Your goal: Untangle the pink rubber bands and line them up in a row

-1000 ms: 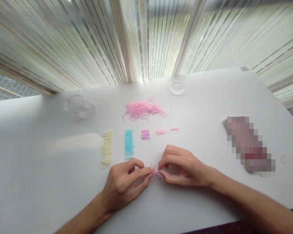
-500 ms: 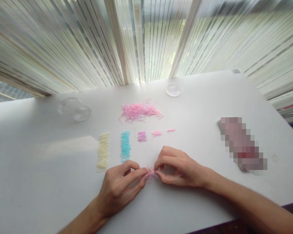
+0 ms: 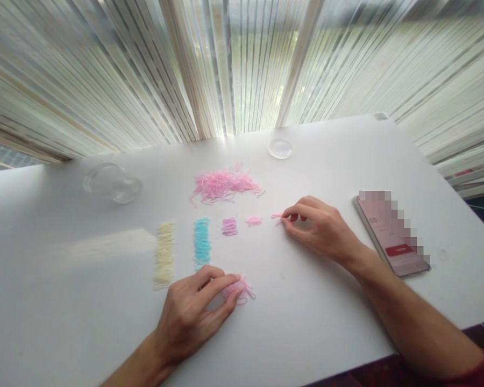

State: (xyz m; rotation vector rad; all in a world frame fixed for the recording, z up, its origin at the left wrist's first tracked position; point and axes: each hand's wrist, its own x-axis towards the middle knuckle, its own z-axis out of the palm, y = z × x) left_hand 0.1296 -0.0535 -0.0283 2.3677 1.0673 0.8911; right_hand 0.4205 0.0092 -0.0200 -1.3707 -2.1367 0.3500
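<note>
My left hand (image 3: pixel 199 309) rests near the front of the table, its thumb and fingertips on a small pile of pink strands (image 3: pixel 245 291). Further right and back, my right hand (image 3: pixel 322 228) pinches a thin pink strand at the right end of a row. In that row lie a small pink bundle (image 3: pixel 254 221), a purple bundle (image 3: pixel 229 227), a longer blue stack (image 3: pixel 202 244) and a pale yellow stack (image 3: pixel 164 255). Behind them is a larger loose heap of pink strands (image 3: pixel 223 185).
On the white table (image 3: pixel 84 301), clear round containers (image 3: pixel 125 190) stand at the back left and a clear round dish (image 3: pixel 281 148) at the back. A phone (image 3: pixel 403 250) lies to the right of my right hand. Striped curtains hang behind the table.
My right hand has moved from the small pink pile beside my left hand, back and to the right, to the end of the row. My left hand has stayed at the pile.
</note>
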